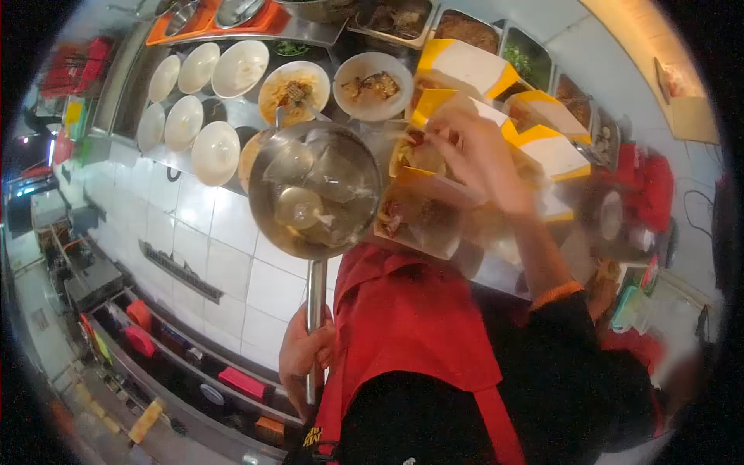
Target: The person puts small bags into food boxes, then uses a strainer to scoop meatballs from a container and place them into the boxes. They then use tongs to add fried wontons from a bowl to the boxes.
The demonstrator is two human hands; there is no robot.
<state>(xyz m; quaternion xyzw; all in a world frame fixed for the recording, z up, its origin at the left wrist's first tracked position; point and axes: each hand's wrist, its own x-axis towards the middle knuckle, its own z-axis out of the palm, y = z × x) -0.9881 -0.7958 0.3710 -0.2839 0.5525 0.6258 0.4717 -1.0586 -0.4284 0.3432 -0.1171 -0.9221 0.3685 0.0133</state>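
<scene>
Left hand (305, 349), seven o'clock: fingers clamped around saucepan (316, 298) handle. Right hand (473, 151), one o'clock, finger closure unclear: over food-bearing carton (428, 108). Ten o'clock: bowls (215, 153) unfilled.

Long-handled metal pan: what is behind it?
Left of the pan shows a sliver of what looks like another bowl, next to a white bowl. The pan covers the rest, so its contents can't be told.

A dark grate (180, 270) lies in the tiled floor (194, 225).
</scene>
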